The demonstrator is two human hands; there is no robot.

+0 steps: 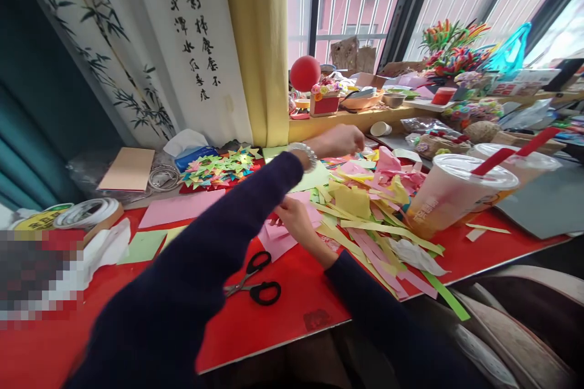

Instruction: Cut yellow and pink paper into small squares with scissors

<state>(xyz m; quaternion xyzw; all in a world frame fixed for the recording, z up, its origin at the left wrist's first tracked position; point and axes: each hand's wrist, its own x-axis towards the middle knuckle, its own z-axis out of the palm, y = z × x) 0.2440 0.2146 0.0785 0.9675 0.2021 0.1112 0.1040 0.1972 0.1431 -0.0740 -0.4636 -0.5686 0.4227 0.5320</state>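
nearest the camera: my left sleeve [177,273], dark, running from lower left of the frame up to the centre. right sleeve [387,322] came in from lower right. so the arms converged, left hand [347,140] reaching farther up and right than the right hand [296,219].

key relation: pink paper [279,243] lay at mid-frame, down and left from my right fingers, under the tips. right hand was clearly the nearer one. its fingers were bent onto the paper; couldn't tell if they pinched it. long axis unclear too, pieces overlapped and the hand covered part.

left hand was up and right of the paper, fingers curled in, over the far edge of the paper strips [387,228]. couldn't tell if it held anything. strips spread down and right from there, many with long axes running upper left to lower right.

scissors [266,293] sat just below the pink paper, handles to the right, blades partly behind my left sleeve. cup [456,194] stood right of the strips.
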